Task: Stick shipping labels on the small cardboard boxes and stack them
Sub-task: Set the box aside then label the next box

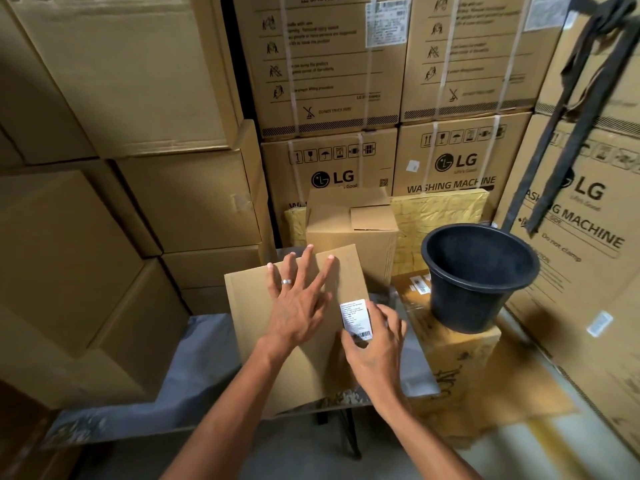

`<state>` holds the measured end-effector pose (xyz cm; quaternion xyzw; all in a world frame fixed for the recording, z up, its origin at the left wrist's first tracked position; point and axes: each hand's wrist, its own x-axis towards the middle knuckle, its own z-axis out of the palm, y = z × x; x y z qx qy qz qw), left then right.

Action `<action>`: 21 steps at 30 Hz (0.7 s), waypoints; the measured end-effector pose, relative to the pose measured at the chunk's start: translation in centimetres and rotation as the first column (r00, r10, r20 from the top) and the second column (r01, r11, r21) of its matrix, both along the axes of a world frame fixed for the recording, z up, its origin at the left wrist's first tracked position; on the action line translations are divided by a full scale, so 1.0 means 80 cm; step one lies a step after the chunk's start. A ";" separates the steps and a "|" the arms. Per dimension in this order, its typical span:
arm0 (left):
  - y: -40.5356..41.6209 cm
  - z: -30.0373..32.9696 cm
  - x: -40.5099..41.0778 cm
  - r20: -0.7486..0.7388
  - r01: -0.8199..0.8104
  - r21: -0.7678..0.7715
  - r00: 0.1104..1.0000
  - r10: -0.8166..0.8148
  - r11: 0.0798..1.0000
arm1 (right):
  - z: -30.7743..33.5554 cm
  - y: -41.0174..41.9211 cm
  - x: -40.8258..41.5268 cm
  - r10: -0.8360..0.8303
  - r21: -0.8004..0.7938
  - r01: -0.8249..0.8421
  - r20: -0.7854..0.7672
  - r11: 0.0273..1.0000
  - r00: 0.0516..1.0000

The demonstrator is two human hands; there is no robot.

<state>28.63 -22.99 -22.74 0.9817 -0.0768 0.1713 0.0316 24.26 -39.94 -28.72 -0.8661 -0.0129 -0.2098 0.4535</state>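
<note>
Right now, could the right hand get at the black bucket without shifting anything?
Probably yes. The right hand is pinching a white label at the near box's right edge, and the black bucket stands just to its right on a taped box, with open space between. It would need to let go of the label first.

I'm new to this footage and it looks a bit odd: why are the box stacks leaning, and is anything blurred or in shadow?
Head view: the wide lens bends the tall cartons outward at the edges; light falls on the small box, label and both hands, left hand, right hand; the left stacks and lower corners are dim; the table edge and floor smear softly.
</note>
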 end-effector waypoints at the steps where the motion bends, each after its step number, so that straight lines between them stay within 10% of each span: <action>1: 0.001 -0.002 0.000 0.002 0.002 0.002 1.000 -0.002 1.000 | 0.004 -0.002 0.002 0.017 0.064 -0.016 -0.020 0.998 1.000; 21: -0.005 -0.007 -0.006 0.018 -0.009 0.003 1.000 0.009 1.000 | 0.042 -0.019 0.028 0.144 0.452 -0.068 -0.136 0.889 0.980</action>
